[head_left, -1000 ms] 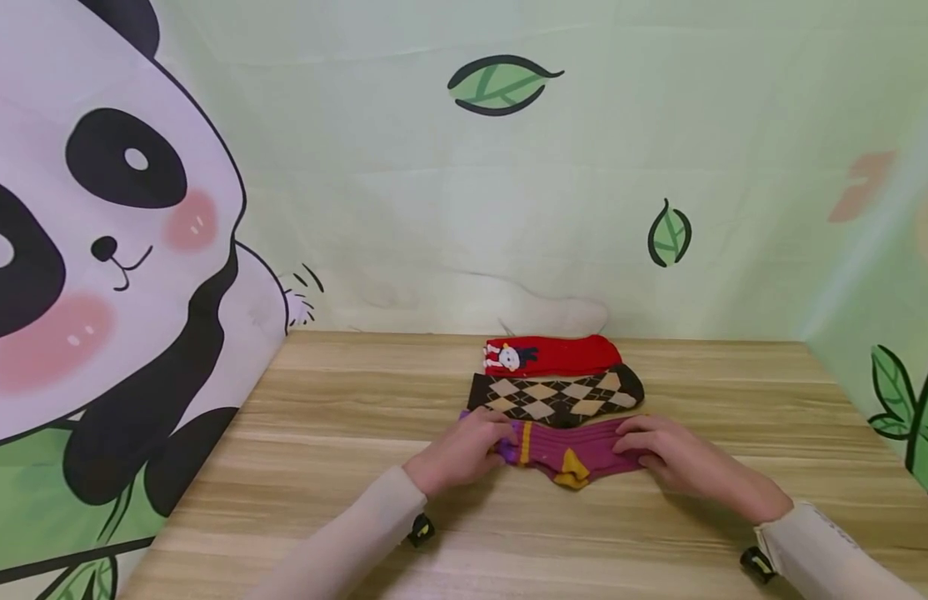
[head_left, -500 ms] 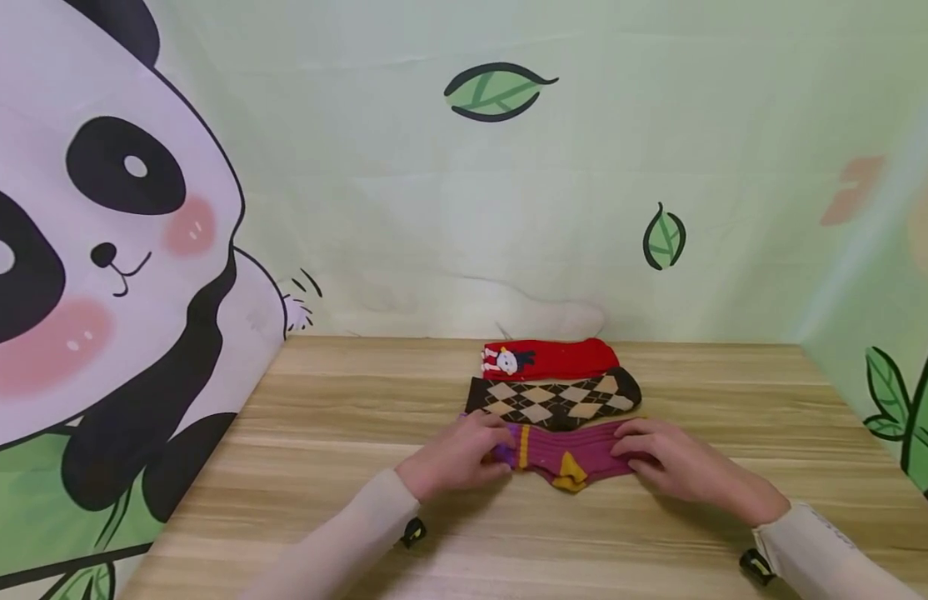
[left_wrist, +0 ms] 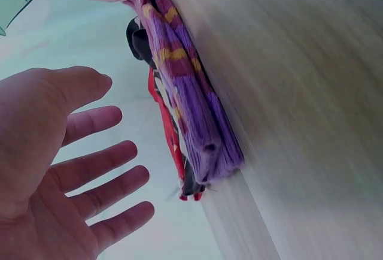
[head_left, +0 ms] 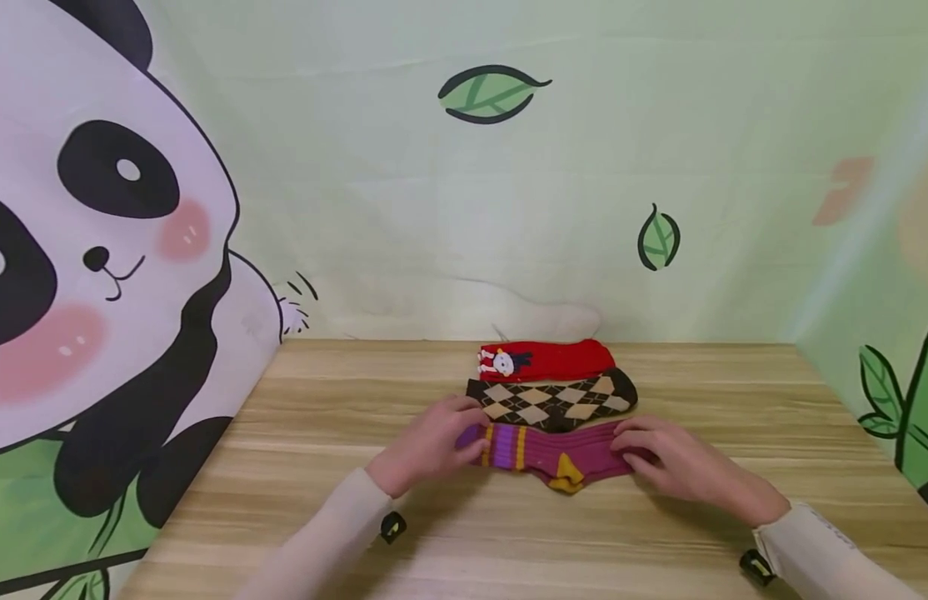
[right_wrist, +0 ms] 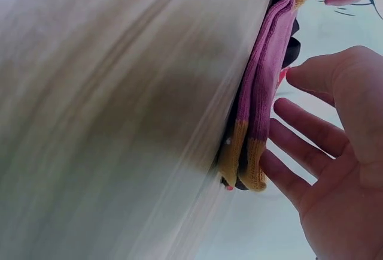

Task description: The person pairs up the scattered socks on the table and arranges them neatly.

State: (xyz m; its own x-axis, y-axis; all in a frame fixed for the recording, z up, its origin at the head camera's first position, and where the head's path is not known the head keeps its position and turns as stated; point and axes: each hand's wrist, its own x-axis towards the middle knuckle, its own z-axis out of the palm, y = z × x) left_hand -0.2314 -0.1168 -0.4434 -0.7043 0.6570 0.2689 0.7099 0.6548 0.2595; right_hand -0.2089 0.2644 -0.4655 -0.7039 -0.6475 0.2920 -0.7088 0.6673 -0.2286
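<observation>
A pair of magenta and purple ribbed socks (head_left: 595,446) with mustard heel, toe and stripes lies flat on the wooden table, one on the other. My left hand (head_left: 430,446) is over their purple cuff end; in the left wrist view its fingers are spread and the cuff (left_wrist: 200,122) lies apart from them. At the toe end is my right hand (head_left: 677,462), fingers extended. Its fingertips are beside the mustard toe (right_wrist: 255,164); whether they touch it is unclear. Behind lie a black argyle sock (head_left: 539,404) and a red sock (head_left: 561,360) with a cartoon figure.
The wood-grain table (head_left: 321,500) meets a pale green cloth backdrop (head_left: 359,167) printed with leaves. A large panda print (head_left: 29,167) covers the left side. Small dark devices hang below both sleeves, one at the left cuff (head_left: 392,527).
My left hand has moved left along the cuff, uncovering the purple band and mustard stripes. The right hand has stayed near the toe. The head view has shifted slightly.
</observation>
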